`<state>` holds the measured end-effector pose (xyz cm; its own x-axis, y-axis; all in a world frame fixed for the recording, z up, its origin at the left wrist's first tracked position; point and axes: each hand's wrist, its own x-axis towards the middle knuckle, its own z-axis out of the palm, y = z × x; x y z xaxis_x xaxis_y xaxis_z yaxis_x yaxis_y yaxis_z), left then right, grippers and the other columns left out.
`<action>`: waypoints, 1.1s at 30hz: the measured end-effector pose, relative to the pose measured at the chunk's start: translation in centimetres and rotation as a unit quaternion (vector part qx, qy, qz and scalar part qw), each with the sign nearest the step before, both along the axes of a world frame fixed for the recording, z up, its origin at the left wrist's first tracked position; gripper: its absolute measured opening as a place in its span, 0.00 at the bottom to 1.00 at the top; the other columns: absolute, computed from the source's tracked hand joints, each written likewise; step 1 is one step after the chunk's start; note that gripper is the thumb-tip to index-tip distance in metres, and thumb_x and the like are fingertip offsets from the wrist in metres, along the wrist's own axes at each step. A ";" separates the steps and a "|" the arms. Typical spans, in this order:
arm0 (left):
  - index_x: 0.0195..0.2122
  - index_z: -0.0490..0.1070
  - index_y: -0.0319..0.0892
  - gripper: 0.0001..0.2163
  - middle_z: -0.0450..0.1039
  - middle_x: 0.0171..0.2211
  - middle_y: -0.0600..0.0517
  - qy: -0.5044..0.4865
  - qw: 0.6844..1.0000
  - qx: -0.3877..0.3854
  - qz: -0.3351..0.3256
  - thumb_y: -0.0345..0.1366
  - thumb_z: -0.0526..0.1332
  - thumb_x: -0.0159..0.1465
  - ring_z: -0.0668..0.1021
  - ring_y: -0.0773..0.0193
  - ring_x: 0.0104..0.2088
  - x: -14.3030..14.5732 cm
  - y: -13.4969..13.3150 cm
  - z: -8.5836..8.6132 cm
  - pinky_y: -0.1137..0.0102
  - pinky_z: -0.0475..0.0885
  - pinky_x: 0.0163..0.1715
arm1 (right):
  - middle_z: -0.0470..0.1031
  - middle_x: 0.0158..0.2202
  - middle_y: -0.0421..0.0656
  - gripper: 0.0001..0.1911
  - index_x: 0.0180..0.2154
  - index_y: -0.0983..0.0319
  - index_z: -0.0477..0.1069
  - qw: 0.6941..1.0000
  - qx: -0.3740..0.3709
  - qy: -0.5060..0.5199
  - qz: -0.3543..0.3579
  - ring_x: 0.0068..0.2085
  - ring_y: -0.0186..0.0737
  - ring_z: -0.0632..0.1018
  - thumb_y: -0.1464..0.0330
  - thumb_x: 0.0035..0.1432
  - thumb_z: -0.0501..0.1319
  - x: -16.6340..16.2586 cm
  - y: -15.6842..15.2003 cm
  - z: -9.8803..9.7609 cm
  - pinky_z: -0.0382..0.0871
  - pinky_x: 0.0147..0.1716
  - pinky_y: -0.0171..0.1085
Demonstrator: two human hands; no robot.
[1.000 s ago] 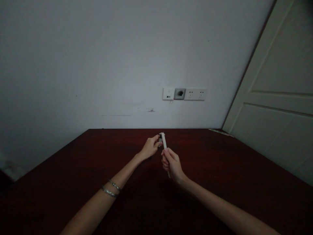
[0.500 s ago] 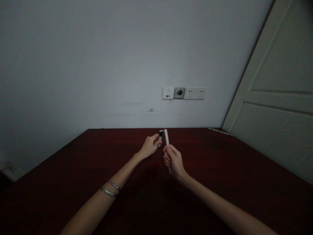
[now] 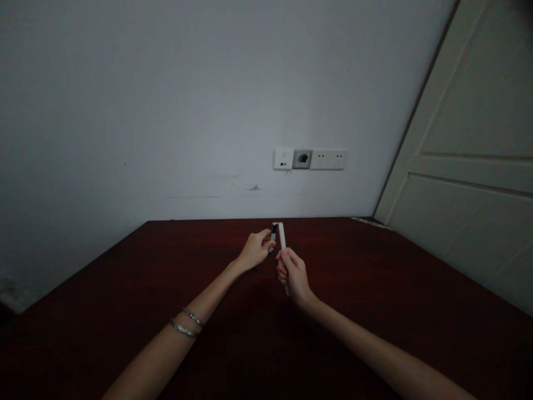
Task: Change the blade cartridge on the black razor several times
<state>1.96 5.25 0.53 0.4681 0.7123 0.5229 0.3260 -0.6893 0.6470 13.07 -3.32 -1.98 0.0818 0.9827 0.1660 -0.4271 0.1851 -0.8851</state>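
Observation:
My left hand [image 3: 255,250] is closed around a small grey-and-black tool [image 3: 272,238] with a light, shiny head at its top; its exact kind is too small to make out. My right hand [image 3: 293,273] grips a slim white rod [image 3: 282,236] by its lower half, fingers wrapped round it. The rod points up and away, tilted slightly left. At its upper tip, the tool's head meets or nearly meets the rod; whether they touch I cannot tell. Both hands are over the far middle of a dark red table [image 3: 200,250].
A pale wall [image 3: 208,111] rises behind the table's far edge. On it sits a row of sockets [image 3: 328,159], one with a dark insert. To the right stands a panelled door [image 3: 466,166]. A thin flat strip [image 3: 370,223] lies at the far right edge.
The rod's tip and the tool's head have come closer together, the gap between them nearly gone. My right hand has shifted slightly left. The whole view has turned a little.

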 end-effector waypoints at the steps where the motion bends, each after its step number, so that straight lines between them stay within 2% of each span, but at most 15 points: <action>1: 0.28 0.66 0.38 0.03 0.66 0.22 0.56 -0.006 1.000 -0.001 0.002 0.28 0.54 0.56 0.67 0.71 0.23 -0.1 0.0 0.1 0.76 0.60 0.25 | 0.50 0.13 0.28 0.20 0.25 0.61 0.60 1.000 -0.008 -0.011 0.005 0.13 0.22 0.49 0.51 0.47 0.60 -0.1 -0.1 -0.3 0.39 0.11 0.25; 8: 0.25 0.65 0.38 0.04 0.62 0.19 0.58 0.027 1.000 0.009 0.012 0.29 0.54 0.56 0.63 0.72 0.21 -0.2 0.1 0.0 0.77 0.57 0.23 | 0.50 0.14 0.28 0.19 0.26 0.61 0.61 0.999 0.031 0.009 0.003 0.14 0.22 0.48 0.51 0.48 0.60 -0.9 0.2 0.6 0.39 0.11 0.25; 13: 0.30 0.67 0.38 0.05 0.67 0.23 0.55 0.001 1.000 0.016 0.016 0.27 0.52 0.56 0.67 0.70 0.23 -0.3 0.3 0.4 0.76 0.59 0.25 | 0.51 0.14 0.29 0.19 0.26 0.61 0.61 0.999 0.011 -0.032 0.017 0.14 0.23 0.50 0.52 0.51 0.59 -1.2 0.2 -0.5 0.40 0.11 0.25; 18: 0.26 0.65 0.39 0.04 0.63 0.20 0.58 0.030 0.999 0.026 0.032 0.30 0.55 0.57 0.63 0.72 0.21 -0.5 0.1 0.5 0.76 0.56 0.23 | 0.51 0.15 0.29 0.18 0.27 0.61 0.61 0.999 0.047 -0.008 -0.011 0.15 0.23 0.49 0.53 0.51 0.59 -0.8 0.6 0.2 0.40 0.12 0.25; 23: 0.27 0.66 0.38 0.03 0.64 0.21 0.57 0.012 0.999 0.022 0.032 0.28 0.55 0.56 0.64 0.72 0.21 -0.4 0.1 0.6 0.76 0.57 0.23 | 0.50 0.14 0.29 0.19 0.26 0.61 0.61 1.000 0.016 -0.021 -0.004 0.14 0.23 0.49 0.52 0.51 0.59 -0.8 0.6 -0.2 0.40 0.12 0.25; 29: 0.28 0.67 0.38 0.03 0.64 0.21 0.58 0.035 0.998 0.035 0.032 0.28 0.55 0.56 0.65 0.72 0.22 -0.5 0.1 0.5 0.76 0.57 0.24 | 0.50 0.13 0.28 0.18 0.26 0.61 0.60 0.999 0.047 -0.008 -0.017 0.14 0.22 0.49 0.53 0.51 0.59 -0.5 1.2 0.6 0.40 0.11 0.25; 33: 0.28 0.68 0.37 0.04 0.66 0.22 0.57 0.038 0.997 0.037 0.052 0.30 0.56 0.57 0.65 0.72 0.22 -0.8 0.3 0.6 0.76 0.57 0.24 | 0.51 0.13 0.29 0.18 0.26 0.61 0.61 0.999 0.034 -0.027 -0.001 0.14 0.22 0.49 0.53 0.51 0.58 -0.6 1.2 -0.2 0.41 0.11 0.25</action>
